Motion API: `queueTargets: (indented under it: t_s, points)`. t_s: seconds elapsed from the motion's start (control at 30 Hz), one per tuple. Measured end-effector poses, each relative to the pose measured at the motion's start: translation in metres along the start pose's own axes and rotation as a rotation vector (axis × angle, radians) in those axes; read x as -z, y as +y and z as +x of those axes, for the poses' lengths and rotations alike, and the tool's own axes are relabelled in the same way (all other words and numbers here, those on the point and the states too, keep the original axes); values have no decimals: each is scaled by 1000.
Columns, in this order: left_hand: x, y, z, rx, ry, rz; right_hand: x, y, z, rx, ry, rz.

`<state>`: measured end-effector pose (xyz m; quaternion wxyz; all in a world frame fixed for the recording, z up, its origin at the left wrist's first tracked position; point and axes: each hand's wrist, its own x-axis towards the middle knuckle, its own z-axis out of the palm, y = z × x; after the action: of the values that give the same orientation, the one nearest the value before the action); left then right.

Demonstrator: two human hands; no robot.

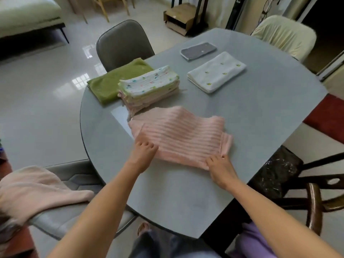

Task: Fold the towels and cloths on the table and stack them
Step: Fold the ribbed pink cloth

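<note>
Pink ribbed towel (178, 135) lies spread on the near-middle of the grey counter (260, 108), partly folded, its right edge bunched. My left hand (142, 155) rests on the towel's near-left part, fingers curled down onto the cloth; can't tell if that grip pinches it or only presses. My right hand (220, 164) is at the near-right corner, fingertips pinching the bunched edge of the towel. Just beyond the towel, touching its far-left edge, is a stack of folded cloths (149, 90), the top one white with small coloured prints, pink ones lower down. Folded green towel (119, 81) lies beside the stack on its left, at the counter's edge. Folded white cloth (216, 71) with small green motifs sits far right, apart from the stack. Behind it is a small grey folded cloth (198, 50). Another pink towel (37, 190) is draped over a grey chair (61, 220) at near left, off the counter. Dark grey chair (122, 43) stands behind the green towel, cream-covered chair (286, 38) at far right.
</note>
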<state>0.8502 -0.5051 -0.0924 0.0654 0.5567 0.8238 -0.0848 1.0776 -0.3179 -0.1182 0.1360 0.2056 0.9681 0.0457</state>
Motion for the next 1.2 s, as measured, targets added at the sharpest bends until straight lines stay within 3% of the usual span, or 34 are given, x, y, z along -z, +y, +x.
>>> queueTargets:
  t_s: [0.07,0.1,0.27,0.33,0.47,0.57,0.67,0.77,0.83,0.93,1.03,1.2]
  points:
    - [-29,3,-17,17,-228,-29,-18,-11,-9,-34,-142,-18]
    - [-41,2,-26,28,-244,-61,-20,-17,-11,-53,-173,-22]
    - [-60,-8,-31,-14,-38,-276,-14,-31,-9,-10,-223,12]
    - [-59,-6,-22,2,-73,-306,-12,-43,-6,-23,-249,46]
    - [-67,-6,-28,394,-388,-366,-10,-58,-18,-42,-267,136]
    - [-64,-16,-38,541,-480,-240,-6,-70,-33,-49,-355,197]
    - [-48,-24,-33,437,-296,-36,13,-83,-22,-90,-210,279]
    - [-43,-41,-27,280,-141,13,17,-113,14,-92,-5,338]
    - [-50,-53,-26,256,-112,-31,12,-136,40,-89,-18,362]
    - [-63,-72,-27,366,-47,-309,4,-168,69,-69,-132,367]
    - [-65,-85,-26,514,61,-581,5,-186,83,-62,-102,362]
    - [-63,-89,-21,667,-3,-731,14,-206,94,-30,-103,275]
